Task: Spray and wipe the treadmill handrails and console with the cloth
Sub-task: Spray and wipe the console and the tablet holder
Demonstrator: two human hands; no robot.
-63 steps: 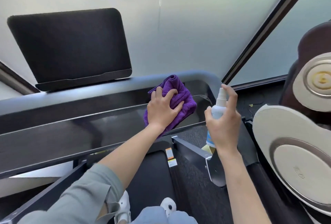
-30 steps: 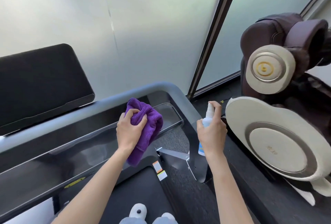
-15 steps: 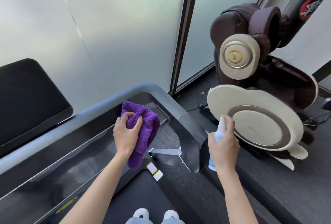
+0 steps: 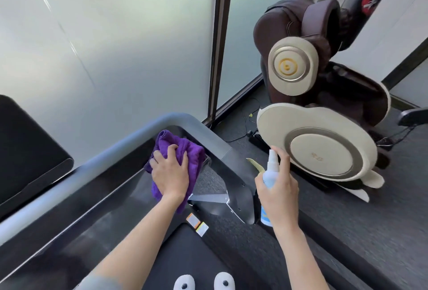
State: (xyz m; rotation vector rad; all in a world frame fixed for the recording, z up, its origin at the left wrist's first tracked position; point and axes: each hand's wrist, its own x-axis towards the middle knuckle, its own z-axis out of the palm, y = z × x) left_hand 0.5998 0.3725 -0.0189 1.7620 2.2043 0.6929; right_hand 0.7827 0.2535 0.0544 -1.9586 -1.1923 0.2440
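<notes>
At far left we see the dark tilted screen [image 4: 25, 150] above the grey handrail [image 4: 111, 150], which curves round the glossy black console [image 4: 92, 215]. Our left hand [image 4: 170, 173] presses the bunched purple cloth [image 4: 183, 150] onto the console's right end, fingers curled into its folds. Further right, our right hand [image 4: 278, 192] grips the white spray bottle [image 4: 271, 169] upright, just beyond the console's right upright, index finger on the nozzle. Beyond it stands a brown massage chair [image 4: 319, 95].

Bright diffuse daylight through frosted panels; wide-angle edges bend.
</notes>
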